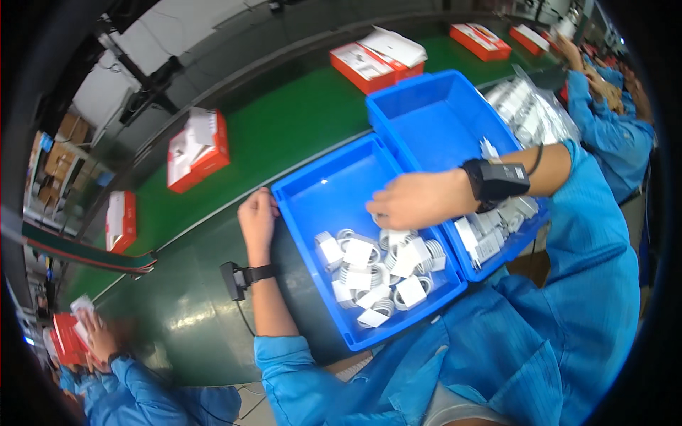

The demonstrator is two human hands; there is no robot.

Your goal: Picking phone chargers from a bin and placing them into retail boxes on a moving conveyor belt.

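My left hand [257, 216] lies loosely curled on the dark green bench, beside the left corner of a blue bin [312, 177]. Nothing shows in its fingers. Above the same bin my right hand [415, 202] reaches in from the right, fingers bent downward and closed, with the tips partly hidden. Just below them are several coiled white cables with white paper wraps [359, 252], heaped in the near half of the bin. What the right fingers hold, if anything, cannot be made out. A second blue bin [426, 106] under my right forearm holds white adapter-like pieces [490, 234].
Beyond the bins runs a green conveyor belt [277, 121] with open red-and-white boxes [202, 153] along it. A clear bag of white parts [529, 110] lies by the far bin. Co-workers in blue sit at right [607, 106] and lower left [142, 390], the latter handling a red box.
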